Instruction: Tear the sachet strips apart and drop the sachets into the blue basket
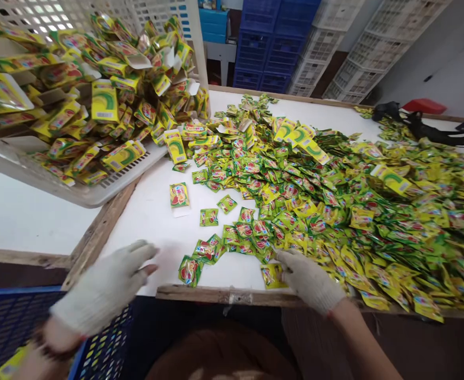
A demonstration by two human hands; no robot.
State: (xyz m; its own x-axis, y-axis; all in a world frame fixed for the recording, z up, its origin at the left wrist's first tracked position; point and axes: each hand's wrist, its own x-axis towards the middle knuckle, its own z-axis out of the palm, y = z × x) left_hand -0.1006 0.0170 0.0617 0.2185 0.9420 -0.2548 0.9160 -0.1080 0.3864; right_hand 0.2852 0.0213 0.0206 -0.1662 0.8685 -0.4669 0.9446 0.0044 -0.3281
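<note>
My left hand (103, 287), in a white knit glove with a bare thumb tip, hovers at the table's left front with its fingers stretched out and nothing in them. My right hand (309, 277), gloved too, reaches over the near edge of the heap of small green and yellow sachets (319, 195). Its fingers extend apart and touch sachets, beside a yellow sachet (272, 275) at the front edge. Between the hands lie several loose green sachets (190, 270). A small yellow printed box (179, 195) with a white flap lies farther back on the white table (145, 211).
At upper left a white plastic crate (93, 198) is full of yellow open-flapped boxes (105, 100). A blue basket (101, 343) stands below on the left. Flat yellow boxes (295, 134) rest on the heap. Stacked blue crates (259, 53) and white crates (319, 47) stand behind.
</note>
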